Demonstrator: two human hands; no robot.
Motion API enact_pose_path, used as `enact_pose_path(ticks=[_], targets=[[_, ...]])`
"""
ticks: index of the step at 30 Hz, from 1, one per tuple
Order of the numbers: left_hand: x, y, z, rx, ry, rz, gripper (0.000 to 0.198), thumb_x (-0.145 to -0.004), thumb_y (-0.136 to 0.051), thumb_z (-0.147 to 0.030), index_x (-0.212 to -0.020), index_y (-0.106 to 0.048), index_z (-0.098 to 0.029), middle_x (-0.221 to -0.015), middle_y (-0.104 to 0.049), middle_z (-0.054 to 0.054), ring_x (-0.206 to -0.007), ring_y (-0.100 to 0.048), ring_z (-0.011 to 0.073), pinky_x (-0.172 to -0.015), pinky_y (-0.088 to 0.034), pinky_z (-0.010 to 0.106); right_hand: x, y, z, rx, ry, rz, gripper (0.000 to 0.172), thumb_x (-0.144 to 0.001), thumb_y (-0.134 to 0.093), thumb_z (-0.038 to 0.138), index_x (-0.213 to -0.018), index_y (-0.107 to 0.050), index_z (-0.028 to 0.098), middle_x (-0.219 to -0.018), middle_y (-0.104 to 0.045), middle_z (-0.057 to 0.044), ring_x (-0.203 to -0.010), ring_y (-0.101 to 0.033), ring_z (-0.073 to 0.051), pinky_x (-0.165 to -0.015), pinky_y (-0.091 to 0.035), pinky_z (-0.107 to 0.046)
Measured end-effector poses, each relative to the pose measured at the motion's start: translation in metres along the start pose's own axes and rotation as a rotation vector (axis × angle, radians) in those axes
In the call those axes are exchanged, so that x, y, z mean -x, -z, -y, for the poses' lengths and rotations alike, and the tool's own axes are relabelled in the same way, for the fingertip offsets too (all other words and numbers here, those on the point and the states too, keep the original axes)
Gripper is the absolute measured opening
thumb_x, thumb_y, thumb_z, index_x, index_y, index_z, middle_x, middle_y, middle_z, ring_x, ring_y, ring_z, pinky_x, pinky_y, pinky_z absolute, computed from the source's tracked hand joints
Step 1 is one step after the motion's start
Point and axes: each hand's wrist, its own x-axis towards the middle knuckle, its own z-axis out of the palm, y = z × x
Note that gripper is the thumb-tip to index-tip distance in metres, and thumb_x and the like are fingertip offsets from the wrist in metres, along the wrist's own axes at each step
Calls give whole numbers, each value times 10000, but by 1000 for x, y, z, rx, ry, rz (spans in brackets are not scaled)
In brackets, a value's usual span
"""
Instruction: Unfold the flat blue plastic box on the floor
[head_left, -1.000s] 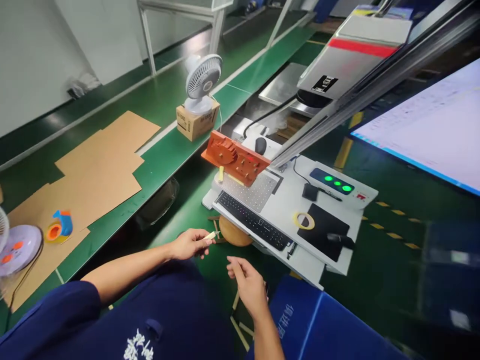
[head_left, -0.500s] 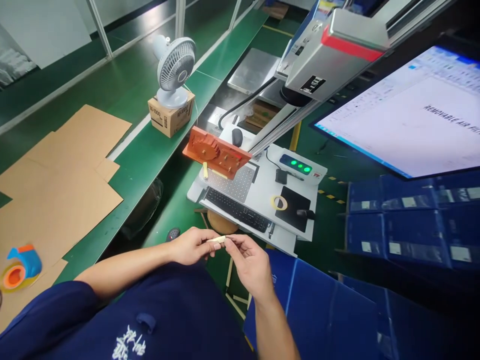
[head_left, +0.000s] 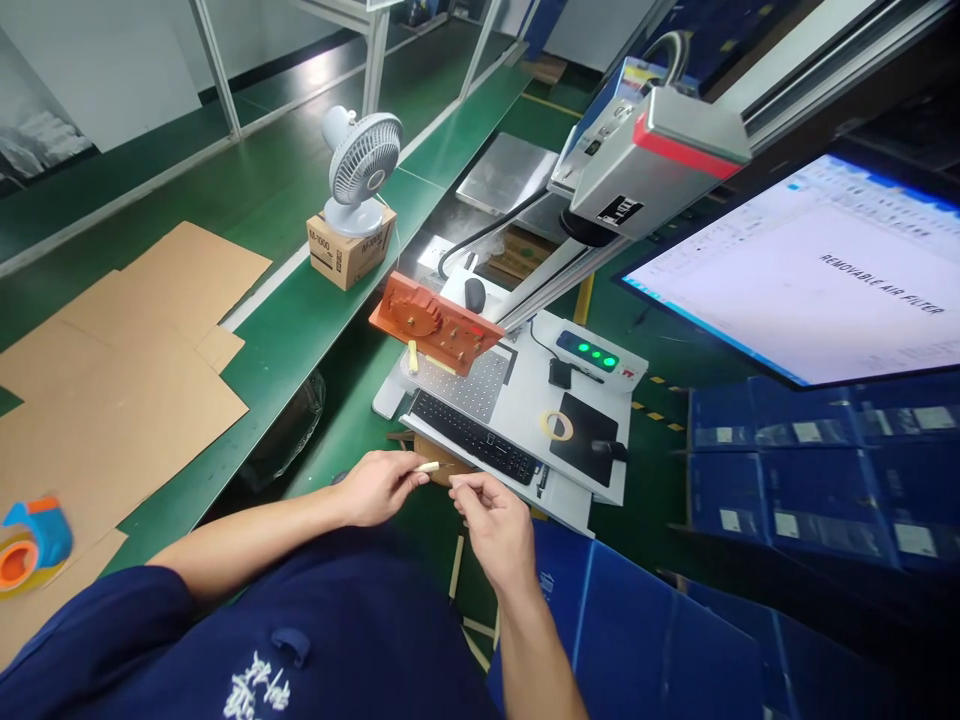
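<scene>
In the head view, a small pale stick (head_left: 428,467) is pinched at one end by the left hand (head_left: 379,488), its tip seemingly left free toward the right hand (head_left: 495,530); those fingertips (head_left: 459,481) are drawn narrow beside it, any hold unclear; an orange board (head_left: 435,324) is kept tilted over a perforated plate (head_left: 466,385).

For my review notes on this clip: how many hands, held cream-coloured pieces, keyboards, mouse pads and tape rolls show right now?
Hands (left hand, right hand): 2
Cream-coloured piece held in the left hand: 1
Black keyboard: 1
Black mouse pad: 1
Yellow tape roll: 1
Total: 6
</scene>
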Motion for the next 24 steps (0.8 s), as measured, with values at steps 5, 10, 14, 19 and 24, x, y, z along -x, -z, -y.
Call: enact_pose_path(ticks=[5,10,14,19,24], targets=[[-2,12,-3,166,133,21,338,-1141,-533,-426,-1045,-740,-177,-823,-737,23,-704,-627,153,-676,-463,254,-5,-4,0,-69,-29,56,582,-888,-746,753,-1038,-859,201,-923,-841,-123,-789,-755,-258,-777,-638,-407],[-5,13,-3,169,124,42,354,-1145,-528,-445,-1064,-751,-183,-821,-730,16,-705,-626,152,-684,-466,252,-11,-12,8,-189,26,103,551,-872,-822,719,-1055,-846,200,-947,-834,-119,-831,-760,-252,-823,-662,-411],[-7,9,1,80,57,37,361,-1163,-485,-431,-1081,-743,-192,-861,-740,34,-744,-646,172,-737,-471,273,-17,-18,8,-190,15,76,498,-875,-819,689,-983,-831,203,-892,-806,-94,-782,-730,-226,-803,-653,-392],[-4,1,13,-110,-4,35,341,-1176,-433,-375,-1135,-718,-193,-947,-758,72,-836,-693,207,-758,-477,290,-19,-25,4,-174,-15,24,460,-833,-813,660,-890,-780,205,-827,-785,-83,-734,-714,-226,-728,-623,-364],[-2,-5,20,-244,7,40,309,-1165,-436,-337,-1118,-704,-193,-994,-756,91,-871,-701,223,-742,-477,293,-16,-31,3,-36,-29,-59,326,-801,-760,550,-812,-752,225,-777,-770,-60,-677,-680,-214,-675,-580,-342]])
